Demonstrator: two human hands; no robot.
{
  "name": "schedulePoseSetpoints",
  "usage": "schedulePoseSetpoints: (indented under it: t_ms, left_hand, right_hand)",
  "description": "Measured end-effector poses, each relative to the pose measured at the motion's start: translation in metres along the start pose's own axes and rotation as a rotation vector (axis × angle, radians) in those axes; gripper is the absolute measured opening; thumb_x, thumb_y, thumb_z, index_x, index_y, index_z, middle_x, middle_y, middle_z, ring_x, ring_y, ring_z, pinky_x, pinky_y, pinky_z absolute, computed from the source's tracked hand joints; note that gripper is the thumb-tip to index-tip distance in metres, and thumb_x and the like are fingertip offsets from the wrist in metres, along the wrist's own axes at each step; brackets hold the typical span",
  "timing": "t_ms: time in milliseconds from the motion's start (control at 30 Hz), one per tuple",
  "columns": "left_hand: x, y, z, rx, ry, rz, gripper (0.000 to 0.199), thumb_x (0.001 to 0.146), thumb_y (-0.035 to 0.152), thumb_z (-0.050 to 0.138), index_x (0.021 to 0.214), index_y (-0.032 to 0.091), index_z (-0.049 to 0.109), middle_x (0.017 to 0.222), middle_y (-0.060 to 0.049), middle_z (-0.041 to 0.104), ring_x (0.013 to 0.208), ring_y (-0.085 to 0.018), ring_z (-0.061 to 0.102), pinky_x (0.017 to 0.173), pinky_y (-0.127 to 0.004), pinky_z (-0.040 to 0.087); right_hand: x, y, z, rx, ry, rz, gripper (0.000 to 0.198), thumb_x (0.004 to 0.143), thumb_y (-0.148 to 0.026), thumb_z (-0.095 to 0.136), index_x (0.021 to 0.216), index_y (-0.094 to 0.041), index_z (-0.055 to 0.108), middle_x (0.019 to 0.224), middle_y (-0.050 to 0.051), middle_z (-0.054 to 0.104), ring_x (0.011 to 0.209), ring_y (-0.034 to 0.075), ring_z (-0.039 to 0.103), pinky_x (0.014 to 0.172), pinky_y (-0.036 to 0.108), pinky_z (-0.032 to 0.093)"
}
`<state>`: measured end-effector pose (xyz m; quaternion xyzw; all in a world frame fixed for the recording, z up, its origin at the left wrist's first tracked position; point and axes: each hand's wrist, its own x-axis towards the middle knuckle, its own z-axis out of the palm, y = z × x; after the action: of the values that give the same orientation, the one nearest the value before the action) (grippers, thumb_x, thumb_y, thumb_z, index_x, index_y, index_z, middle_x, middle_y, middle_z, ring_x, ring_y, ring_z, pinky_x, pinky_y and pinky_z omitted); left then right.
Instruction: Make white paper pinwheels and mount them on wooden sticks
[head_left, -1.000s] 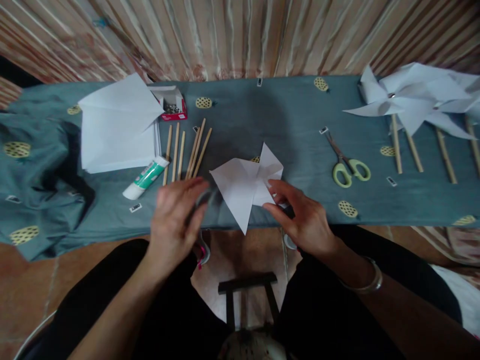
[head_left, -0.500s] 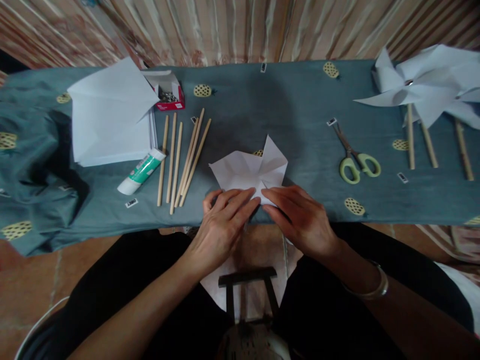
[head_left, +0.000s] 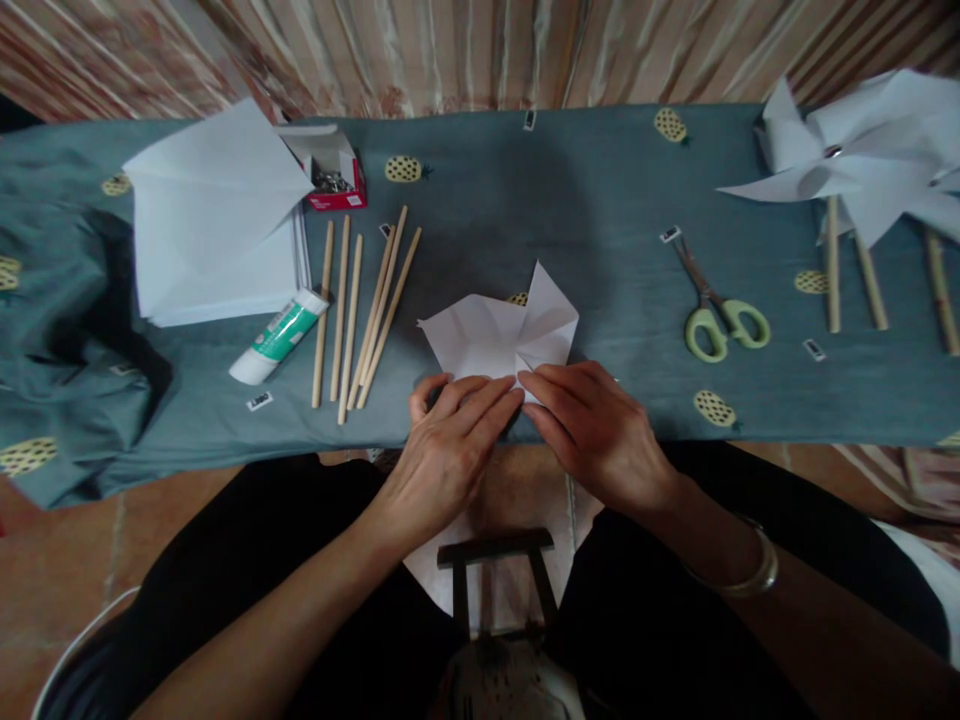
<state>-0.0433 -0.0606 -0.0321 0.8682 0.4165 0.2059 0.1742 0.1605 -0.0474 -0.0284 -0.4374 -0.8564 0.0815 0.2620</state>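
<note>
A white sheet of paper (head_left: pixel 480 335), cut and partly folded into pointed flaps, lies at the table's front edge between my hands. My left hand (head_left: pixel 454 435) is closed on its near left part, fingertips pressed at the middle fold. At that same spot my right hand (head_left: pixel 600 425) pinches a folded flap, its fingertips almost touching those of the left. The near part of the paper is hidden under my fingers. Finished white paper pinwheels (head_left: pixel 862 165) on wooden sticks lie at the far right.
Left of the paper lie several wooden sticks (head_left: pixel 349 310), a green-and-white glue stick (head_left: pixel 279 337), stacked paper (head_left: pixel 217 240) and a red box (head_left: pixel 337 198) of small metal pieces. Green-handled scissors (head_left: pixel 724 315) rest to the right. A patterned cloth (head_left: pixel 600 250) covers the table, bunched at left.
My view has shifted slightly. The right fingertips have moved a little left and upward along the fold, closer to the left hand, which stays on the paper.
</note>
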Motion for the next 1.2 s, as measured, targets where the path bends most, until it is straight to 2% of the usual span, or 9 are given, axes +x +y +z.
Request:
schedulePoseSetpoints:
  t_ms: [133, 633, 800, 967, 1200]
  left_hand:
    - [0.0004, 0.0008, 0.0000, 0.010, 0.004, -0.002, 0.041, 0.100, 0.015, 0.043, 0.141, 0.017, 0.048, 0.138, -0.011, 0.063, 0.123, -0.025, 0.054, 0.110, -0.049, 0.031]
    - [0.0005, 0.0022, -0.0002, 0.041, 0.005, 0.008, 0.036, 0.102, 0.017, 0.043, 0.136, 0.014, 0.053, 0.137, -0.011, 0.064, 0.121, -0.024, 0.055, 0.108, -0.049, 0.033]
    - [0.0000, 0.0026, 0.0002, 0.060, 0.013, 0.004, 0.035, 0.103, 0.020, 0.041, 0.135, 0.015, 0.054, 0.138, -0.010, 0.064, 0.122, -0.024, 0.055, 0.109, -0.049, 0.033]
    - [-0.0006, 0.0027, 0.0011, 0.060, 0.004, -0.002, 0.035, 0.103, 0.020, 0.043, 0.136, 0.015, 0.053, 0.139, -0.010, 0.063, 0.123, -0.024, 0.054, 0.111, -0.049, 0.031]
    - [-0.0004, 0.0042, 0.0006, 0.068, -0.005, -0.011, 0.036, 0.103, 0.019, 0.043, 0.137, 0.015, 0.053, 0.138, -0.010, 0.063, 0.123, -0.024, 0.054, 0.110, -0.049, 0.032]
  right_hand:
    - [0.0004, -0.0009, -0.0012, -0.019, -0.028, -0.013, 0.027, 0.098, -0.017, 0.052, 0.122, -0.013, 0.063, 0.108, 0.011, 0.071, 0.097, 0.023, 0.063, 0.090, 0.039, 0.054]
    - [-0.0002, -0.0026, -0.0002, -0.075, -0.079, 0.051, 0.025, 0.099, -0.022, 0.049, 0.121, -0.021, 0.062, 0.114, 0.009, 0.066, 0.104, 0.026, 0.060, 0.093, 0.043, 0.053]
    - [-0.0005, -0.0033, 0.0001, -0.126, -0.080, 0.052, 0.024, 0.099, -0.024, 0.051, 0.119, -0.017, 0.063, 0.118, 0.012, 0.066, 0.106, 0.027, 0.059, 0.091, 0.043, 0.053]
    - [-0.0002, -0.0046, 0.0016, -0.154, -0.075, 0.039, 0.023, 0.100, -0.023, 0.050, 0.119, -0.018, 0.063, 0.120, 0.010, 0.068, 0.107, 0.028, 0.060, 0.088, 0.042, 0.052]
    - [-0.0004, -0.0035, 0.0015, -0.169, -0.066, -0.004, 0.025, 0.099, -0.021, 0.054, 0.119, -0.012, 0.063, 0.123, 0.012, 0.070, 0.110, 0.029, 0.061, 0.091, 0.044, 0.052]
